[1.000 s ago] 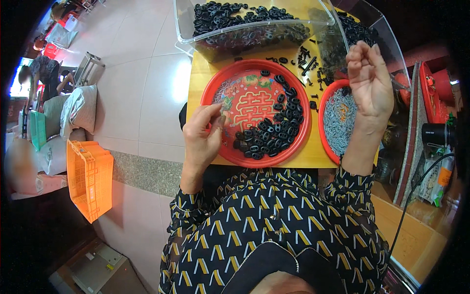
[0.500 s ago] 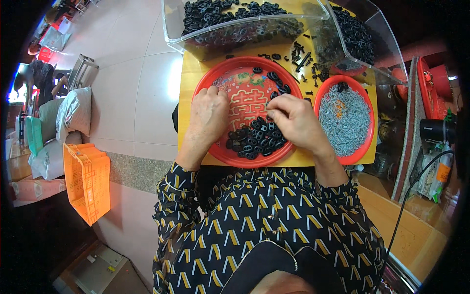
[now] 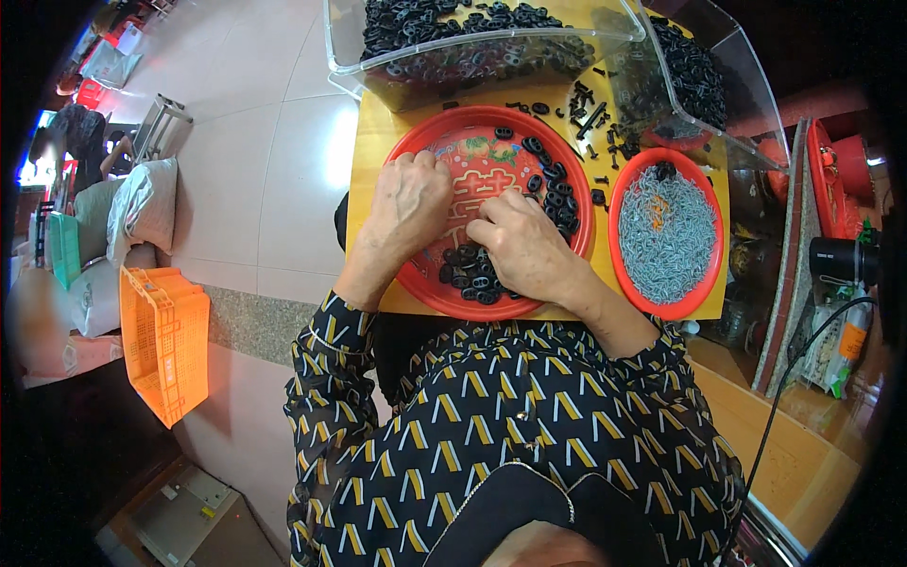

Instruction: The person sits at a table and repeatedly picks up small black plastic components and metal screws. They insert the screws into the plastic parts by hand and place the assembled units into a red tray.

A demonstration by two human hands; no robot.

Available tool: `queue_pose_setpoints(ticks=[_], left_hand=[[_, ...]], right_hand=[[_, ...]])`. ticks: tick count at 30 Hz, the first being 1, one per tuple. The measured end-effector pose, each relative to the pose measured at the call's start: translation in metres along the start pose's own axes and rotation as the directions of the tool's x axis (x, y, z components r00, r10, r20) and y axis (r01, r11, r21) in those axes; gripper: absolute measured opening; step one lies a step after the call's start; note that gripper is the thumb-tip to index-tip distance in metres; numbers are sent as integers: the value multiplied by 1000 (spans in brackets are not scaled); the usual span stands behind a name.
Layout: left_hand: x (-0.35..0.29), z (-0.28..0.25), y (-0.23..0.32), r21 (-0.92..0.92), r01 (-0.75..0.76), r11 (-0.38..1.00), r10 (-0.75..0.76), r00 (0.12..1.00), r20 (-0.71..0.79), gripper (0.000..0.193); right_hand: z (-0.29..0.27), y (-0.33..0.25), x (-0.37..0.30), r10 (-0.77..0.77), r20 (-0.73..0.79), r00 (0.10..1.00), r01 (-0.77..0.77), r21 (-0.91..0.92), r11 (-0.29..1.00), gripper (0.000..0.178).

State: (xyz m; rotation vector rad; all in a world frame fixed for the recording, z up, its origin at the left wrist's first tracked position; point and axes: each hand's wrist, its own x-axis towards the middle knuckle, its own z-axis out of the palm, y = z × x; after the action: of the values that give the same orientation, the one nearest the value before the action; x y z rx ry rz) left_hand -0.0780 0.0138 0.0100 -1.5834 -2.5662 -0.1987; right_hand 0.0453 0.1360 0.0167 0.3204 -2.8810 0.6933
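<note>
Our left hand (image 3: pixel 411 200) curls over the left of the round red tray (image 3: pixel 587 203), our right hand (image 3: pixel 525 249) over its middle; we cannot tell whether fingers clamp anything. Black pieces (image 3: pixel 564 201) lie in its right and near parts.

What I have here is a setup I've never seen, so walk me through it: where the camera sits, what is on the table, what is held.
There is no machine here, only a person's bare left hand and right hand. The view comes from the left of two wide fisheye cameras worn on the head, looking down, so straight edges bend. On the yellow table stands a round red tray with small black oval pieces. To its right is an oval red tray of thin silvery pieces; beyond are two clear plastic bins of black parts. Both hands are at the round tray, fingers curled; whether they hold anything is hidden.
</note>
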Motion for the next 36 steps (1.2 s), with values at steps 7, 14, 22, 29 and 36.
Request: queue_pose_setpoints(ticks=[7, 14, 22, 29, 36], left_hand=[[-7, 8, 0, -54, 15, 998, -22, 991, -134, 22], [-5, 7, -2, -165, 60, 984, -81, 989, -122, 19], [-9, 4, -3, -373, 44, 927, -128, 970, -206, 15], [-10, 17, -3, -480, 61, 875, -192, 955, -228, 15], [-16, -4, 11, -973, 227, -41, -454, 863, 220, 14]], right_hand=[[0, 0, 4, 11, 14, 1000, -10, -109, 994, 10], [3, -5, 4, -66, -34, 997, 62, -122, 991, 10], [4, -11, 4, -35, 10, 999, 36, -135, 990, 9], [-6, 1, -1, 161, -153, 975, -90, 390, 916, 6], [-14, -1, 0, 516, 176, 838, -354, 896, 268, 7]])
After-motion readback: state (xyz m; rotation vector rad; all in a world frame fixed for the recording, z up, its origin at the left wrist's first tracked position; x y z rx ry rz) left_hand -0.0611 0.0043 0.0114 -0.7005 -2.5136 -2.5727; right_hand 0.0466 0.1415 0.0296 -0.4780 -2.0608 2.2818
